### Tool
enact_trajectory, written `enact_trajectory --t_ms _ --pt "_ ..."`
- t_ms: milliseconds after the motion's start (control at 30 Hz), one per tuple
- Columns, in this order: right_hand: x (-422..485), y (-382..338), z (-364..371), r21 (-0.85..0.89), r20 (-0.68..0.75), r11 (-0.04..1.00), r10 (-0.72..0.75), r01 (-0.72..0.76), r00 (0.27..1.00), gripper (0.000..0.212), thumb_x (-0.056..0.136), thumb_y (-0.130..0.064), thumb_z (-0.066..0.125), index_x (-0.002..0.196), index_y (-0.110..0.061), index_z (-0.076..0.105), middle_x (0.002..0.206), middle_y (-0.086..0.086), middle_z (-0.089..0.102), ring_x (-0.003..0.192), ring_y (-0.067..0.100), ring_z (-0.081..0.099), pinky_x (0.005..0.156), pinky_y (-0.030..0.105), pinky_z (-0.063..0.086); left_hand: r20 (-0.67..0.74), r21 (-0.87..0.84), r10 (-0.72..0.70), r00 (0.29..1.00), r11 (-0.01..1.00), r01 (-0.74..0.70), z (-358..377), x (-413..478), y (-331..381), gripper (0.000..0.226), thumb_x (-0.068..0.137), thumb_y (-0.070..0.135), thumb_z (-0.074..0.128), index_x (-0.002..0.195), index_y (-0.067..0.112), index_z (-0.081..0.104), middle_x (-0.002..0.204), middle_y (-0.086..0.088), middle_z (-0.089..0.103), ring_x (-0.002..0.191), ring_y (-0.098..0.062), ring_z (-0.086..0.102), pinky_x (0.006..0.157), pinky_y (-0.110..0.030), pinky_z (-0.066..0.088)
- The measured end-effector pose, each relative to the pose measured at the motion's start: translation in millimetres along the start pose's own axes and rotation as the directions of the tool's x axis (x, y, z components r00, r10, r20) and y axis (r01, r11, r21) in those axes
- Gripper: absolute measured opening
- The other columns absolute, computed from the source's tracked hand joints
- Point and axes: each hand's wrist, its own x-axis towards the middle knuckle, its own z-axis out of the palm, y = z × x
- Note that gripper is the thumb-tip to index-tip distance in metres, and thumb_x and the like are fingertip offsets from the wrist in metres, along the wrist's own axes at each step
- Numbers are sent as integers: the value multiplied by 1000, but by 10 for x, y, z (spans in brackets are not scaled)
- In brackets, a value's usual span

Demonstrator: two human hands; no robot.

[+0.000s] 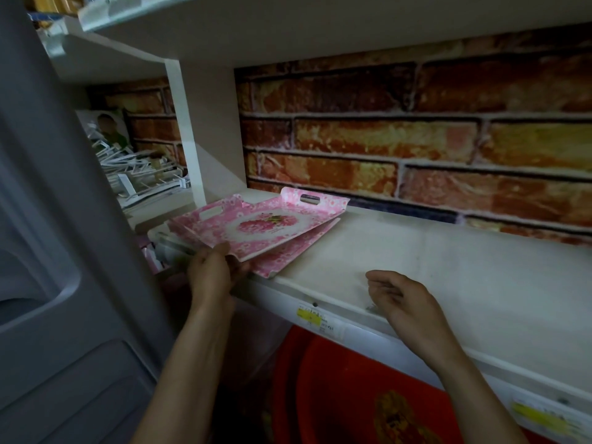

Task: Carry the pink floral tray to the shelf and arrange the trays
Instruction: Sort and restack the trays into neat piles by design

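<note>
Two stacked, skewed: top tray (262,224) over lower tray (288,254), at the shelf (416,251) left end. Left hand (213,270) pinches the top tray's near edge; right hand (400,296) hovers loosely curled (holding nothing). Best swivel the top square while steadying the lower.

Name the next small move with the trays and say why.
Probably turn the top tray with the left hand until it sits square on the lower tray: it lies skewed across it, and the right hand hangs free over the shelf.
</note>
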Motion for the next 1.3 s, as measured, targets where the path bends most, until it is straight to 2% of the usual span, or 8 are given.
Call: enact_trajectory --t_ms 200,333,433,700,833,967,1100,1300 --pt "11 -16 -5 27 32 999 22 -23 999 28 96 -27 57 123 -28 64 114 -18 66 105 -2 60 95 28 50 -11 -38 30 999 999 -31 61 -124 -51 2 95 9 58 95 9 57 78 -8 57 68 -15 59 58 -27 60" --pt "20 -87 -28 110 85 991 64 -73 994 25 97 -29 57 120 -31 65 113 -21 65 103 -8 58 81 11 47 5 -28 117 993 993 -117 165 -287 -101 9 93 5 58 86 6 52 67 -8 53 46 -12 56 45 -21 50" --pt "14 -179 -23 173 98 981 72 -88 993 23 97 -30 57 118 -31 66 113 -21 64 103 -8 58 69 2 45 45 18 178 983 984 -179 234 -445 -204 23 91 6 61 73 11 48 64 -8 51 55 -16 54 59 -27 49" --pt "-50 -568 178 442 192 892 4 -90 981 30 100 -40 49 106 -18 68 96 1 74 92 14 71 86 35 57 180 20 253 950 965 -261 424 -1089 -528 30 88 19 67 68 3 52 63 -17 63 66 -30 69 74 -42 58" --pt "9 -545 231 618 182 751 151 -232 972 29 98 -37 54 101 -9 62 87 9 74 86 27 72 76 39 58 216 87 299 930 942 -323 485 -1346 -778 33 89 22 70 65 10 51 80 -21 65 61 -11 62 62 -21 48" --pt "-20 -388 183 665 91 713 218 -222 972 25 87 -6 56 109 -13 64 104 17 72 100 36 68 92 54 54 326 149 266 907 933 -327 523 -1507 -953 33 82 38 71 74 10 55 96 -25 62 71 -17 65 65 -19 49" --pt "-13 -284 -1 632 10 740 287 -228 958 31 88 1 49 112 -12 65 106 17 71 98 37 68 77 46 55 469 73 163 868 972 -222 515 -1548 -967 42 87 46 69 97 11 48 85 -15 72 77 -27 73 73 -40 61" --pt "-47 -134 -336 637 4 732 310 -242 951 32 96 -1 44 115 -17 63 108 7 73 100 31 68 73 37 58 298 -71 57 953 997 -37 461 -983 -809 63 100 52 44 128 -4 43 84 -28 65 67 -35 70 62 -42 60"
